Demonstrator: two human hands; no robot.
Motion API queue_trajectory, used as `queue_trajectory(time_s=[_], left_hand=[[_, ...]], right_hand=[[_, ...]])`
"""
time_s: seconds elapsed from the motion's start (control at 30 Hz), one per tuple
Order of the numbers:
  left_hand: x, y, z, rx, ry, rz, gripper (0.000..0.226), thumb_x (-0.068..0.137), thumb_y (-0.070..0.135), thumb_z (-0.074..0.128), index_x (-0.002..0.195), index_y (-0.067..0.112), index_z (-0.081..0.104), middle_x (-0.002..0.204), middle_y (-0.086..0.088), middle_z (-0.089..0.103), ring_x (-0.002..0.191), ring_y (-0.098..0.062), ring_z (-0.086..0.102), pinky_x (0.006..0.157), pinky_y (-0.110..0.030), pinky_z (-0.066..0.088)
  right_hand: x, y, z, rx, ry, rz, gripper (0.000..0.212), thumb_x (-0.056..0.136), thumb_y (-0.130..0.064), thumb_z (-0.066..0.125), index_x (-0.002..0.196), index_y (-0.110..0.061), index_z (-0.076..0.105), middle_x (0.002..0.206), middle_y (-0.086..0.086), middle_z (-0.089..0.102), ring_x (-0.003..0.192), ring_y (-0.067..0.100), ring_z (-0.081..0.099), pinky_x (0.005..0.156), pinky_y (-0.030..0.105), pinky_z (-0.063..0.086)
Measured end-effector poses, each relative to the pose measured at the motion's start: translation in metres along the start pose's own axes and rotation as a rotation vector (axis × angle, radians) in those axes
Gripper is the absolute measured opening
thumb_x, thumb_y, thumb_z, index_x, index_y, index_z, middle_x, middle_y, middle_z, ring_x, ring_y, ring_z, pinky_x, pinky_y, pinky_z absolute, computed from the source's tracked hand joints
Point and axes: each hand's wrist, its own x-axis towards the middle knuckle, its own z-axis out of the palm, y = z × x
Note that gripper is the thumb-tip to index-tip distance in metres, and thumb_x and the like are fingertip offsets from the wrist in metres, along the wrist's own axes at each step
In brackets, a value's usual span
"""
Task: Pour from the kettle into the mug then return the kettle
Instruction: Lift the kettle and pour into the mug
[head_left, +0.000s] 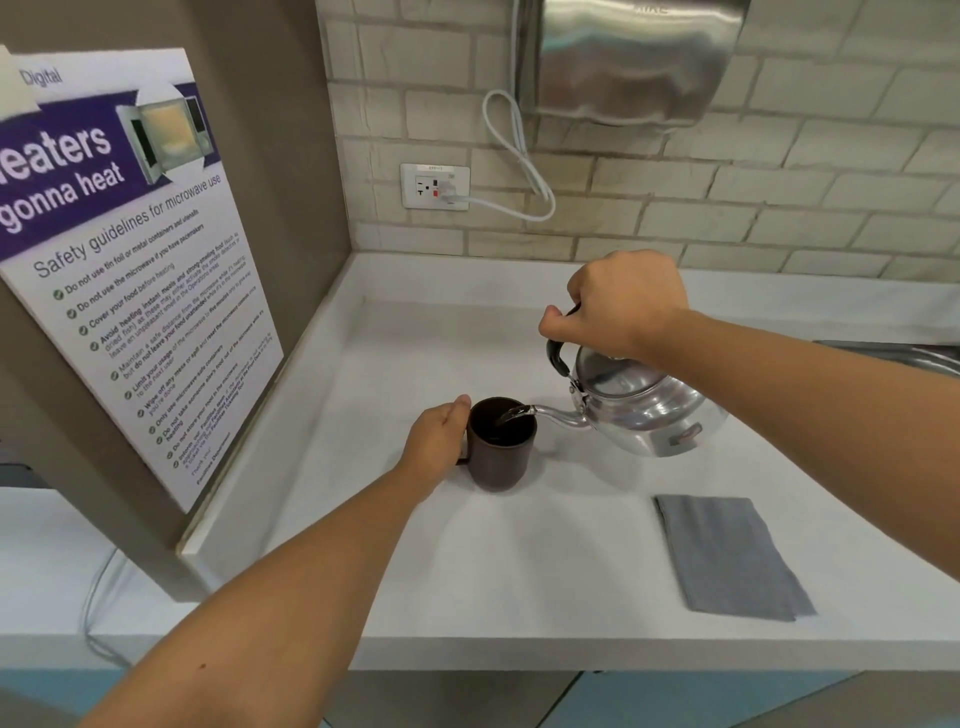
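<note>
A dark brown mug (501, 457) stands upright on the white counter (519, 561). My left hand (439, 439) grips its handle on the left side. A shiny steel kettle (644, 410) with a black handle is lifted off the counter and tilted left, its spout over the mug's rim. A thin stream of water runs from the spout into the mug. My right hand (621, 306) is closed around the kettle's handle from above.
A folded grey cloth (730, 553) lies on the counter at the right front. A microwave safety poster (130, 270) leans on the left wall. A wall outlet (435, 186) with a white cord sits behind, a steel dispenser (631, 62) above, a sink edge (904, 353) at far right.
</note>
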Motion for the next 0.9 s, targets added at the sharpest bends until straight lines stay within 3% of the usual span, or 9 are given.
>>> queue_trajectory(time_s=[0.9], left_hand=[[-0.001,0.001,0.000,-0.028,0.009,-0.016,0.048,0.097,0.042,0.040,0.058,0.014,0.039,0.057,-0.001,0.042,0.059,-0.019,0.046,0.080,-0.044,0.055]], right_hand=[[0.009,0.000,-0.015,-0.094,-0.013,-0.089,0.051,0.075,-0.054,0.043,0.042,-0.015,0.036,0.039,-0.001,0.032,0.037,0.020,0.028,0.045,0.022,0.024]])
